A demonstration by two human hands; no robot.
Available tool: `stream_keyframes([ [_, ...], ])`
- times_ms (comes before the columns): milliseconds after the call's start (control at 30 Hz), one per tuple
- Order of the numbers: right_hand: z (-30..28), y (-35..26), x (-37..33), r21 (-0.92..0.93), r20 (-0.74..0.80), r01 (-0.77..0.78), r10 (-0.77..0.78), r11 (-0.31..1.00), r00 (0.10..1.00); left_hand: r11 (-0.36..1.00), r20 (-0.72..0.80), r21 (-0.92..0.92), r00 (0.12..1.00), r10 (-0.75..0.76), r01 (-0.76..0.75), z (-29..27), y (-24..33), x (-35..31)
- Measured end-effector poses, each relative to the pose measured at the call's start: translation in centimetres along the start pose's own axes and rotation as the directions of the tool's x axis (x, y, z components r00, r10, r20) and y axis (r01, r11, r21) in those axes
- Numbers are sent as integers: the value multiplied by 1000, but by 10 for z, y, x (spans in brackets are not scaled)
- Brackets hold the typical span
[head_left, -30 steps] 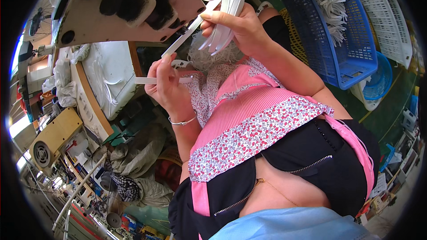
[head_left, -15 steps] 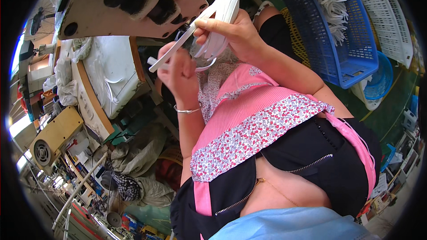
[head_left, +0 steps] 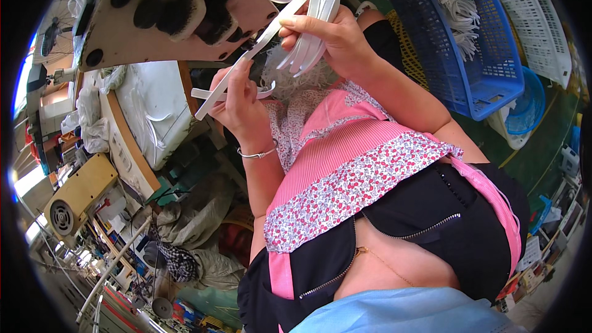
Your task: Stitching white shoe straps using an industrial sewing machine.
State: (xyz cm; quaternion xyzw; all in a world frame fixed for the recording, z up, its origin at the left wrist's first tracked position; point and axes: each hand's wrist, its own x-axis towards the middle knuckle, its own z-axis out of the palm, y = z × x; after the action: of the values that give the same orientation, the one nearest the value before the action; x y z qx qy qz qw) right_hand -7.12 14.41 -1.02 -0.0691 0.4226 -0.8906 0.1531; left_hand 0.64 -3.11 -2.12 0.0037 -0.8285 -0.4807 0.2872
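Several flat white strips, like elastic bands or straps (head_left: 317,9), hang in a folded bunch from my right hand (head_left: 336,37), its thumb pressing on them. One white strip (head_left: 259,45) runs slantwise from that bunch to my left hand (head_left: 237,95). My left thumb and finger pinch it near its lower end. A second short end pokes out beside my left fingers, and I cannot tell whether it is the same strip. Both hands are over my lap, close to the near side of a pale machine (head_left: 132,37) with dark, worn parts.
At the right stands a blue crate (head_left: 493,86) with bundled white strips (head_left: 456,9), beside a white basket (head_left: 536,24) and a blue basket (head_left: 527,105). A white worktop (head_left: 139,95) with loose strips is on the left. A tan machine (head_left: 86,191) stands farther left.
My left hand has moved slightly down and now pinches the strip between thumb and finger. The strip stretches straighter between both hands, and the right hand has shifted slightly right.
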Motion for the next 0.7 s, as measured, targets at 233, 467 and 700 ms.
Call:
stream_keyframes([
  [233, 1, 6, -2, -15, 5, -18, 18, 1000, 1000, 891, -20, -349, 948, -317, 291, -9, 0, -2],
  [467, 2, 7, -4, 13, 21, 2, -3, 1000, 1000, 970, -96, -136, 972, -214, 200, -31, -6, -9],
  [700, 10, 13, -9, -7, 33, -32, 33, 999, 999, 688, -43, -649, 887, -460, 325, -52, -4, -14],
])
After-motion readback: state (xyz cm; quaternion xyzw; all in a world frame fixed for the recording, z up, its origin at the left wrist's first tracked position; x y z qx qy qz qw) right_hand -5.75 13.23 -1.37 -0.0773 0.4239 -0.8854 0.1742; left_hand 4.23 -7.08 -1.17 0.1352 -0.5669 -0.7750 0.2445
